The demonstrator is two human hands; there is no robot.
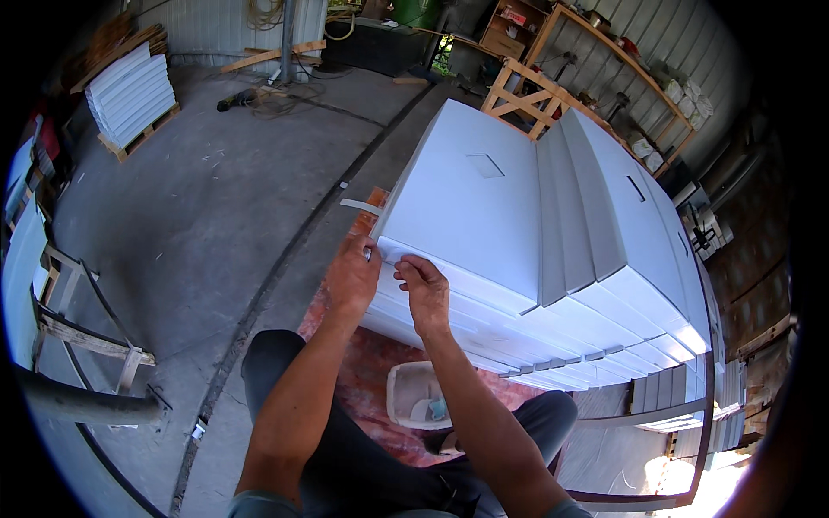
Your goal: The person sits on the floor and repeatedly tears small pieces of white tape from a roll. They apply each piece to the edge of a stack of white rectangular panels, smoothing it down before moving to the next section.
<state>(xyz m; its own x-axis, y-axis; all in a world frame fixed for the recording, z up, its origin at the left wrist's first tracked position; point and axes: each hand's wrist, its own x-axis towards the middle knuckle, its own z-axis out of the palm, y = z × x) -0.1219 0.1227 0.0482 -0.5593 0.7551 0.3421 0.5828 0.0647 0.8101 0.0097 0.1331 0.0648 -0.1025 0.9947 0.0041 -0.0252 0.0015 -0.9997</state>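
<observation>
Where the stack of white panels ends nearest the person, both hands work at the front edge of the top white panel; the left hand lies against that panel's near left corner, its fingers curled over the edge, so that their tips are hidden and whether they pinch anything cannot be told; the right hand sits just beside it, thumb and fingers drawn together on the panel's edge, clamped on the rim as far as can be seen. The stack rests on something hidden beneath it; more panels lean on edge along its right side, their far ends bent by the lens. A thin pale strip juts out left of the stack, its nature unclear. Below the hands, between the person's dark-trousered knees, a white plastic tub sits on a reddish mat, its contents hard to make out, partly covered by the right forearm. Well apart, on the concrete floor, another pile of white panels rests on a wooden pallet.
</observation>
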